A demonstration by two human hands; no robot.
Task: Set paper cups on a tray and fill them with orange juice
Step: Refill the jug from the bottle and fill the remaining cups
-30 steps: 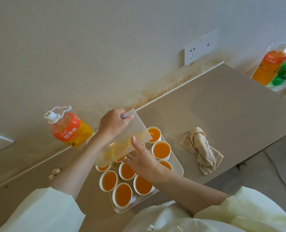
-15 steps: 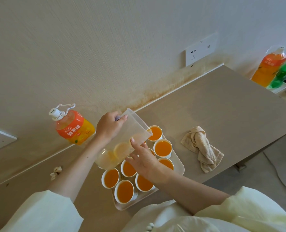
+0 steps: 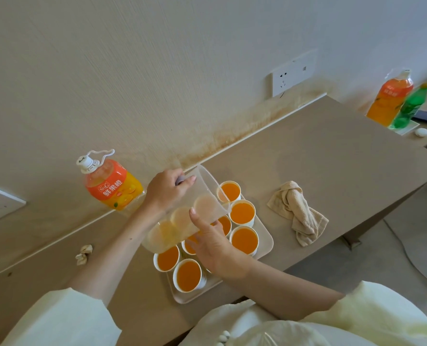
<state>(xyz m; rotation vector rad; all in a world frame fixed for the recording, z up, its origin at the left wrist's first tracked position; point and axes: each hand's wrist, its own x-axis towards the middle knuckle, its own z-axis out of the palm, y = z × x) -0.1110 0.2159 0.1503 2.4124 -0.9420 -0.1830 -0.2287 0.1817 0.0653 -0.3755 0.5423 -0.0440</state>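
On tray (image 3: 266,243), orange-filled paper cups (image 3: 242,213)

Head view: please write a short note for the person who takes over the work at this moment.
Left hand grips the clear jug near its rim, tilted over the tray. Right hand steadies its near wall.
At least seven paper cups show on the tray, all filled with juice; any under the jug are hidden.
Juice bottle stands capped by the wall.
To do: check hidden cups, set the jug down.
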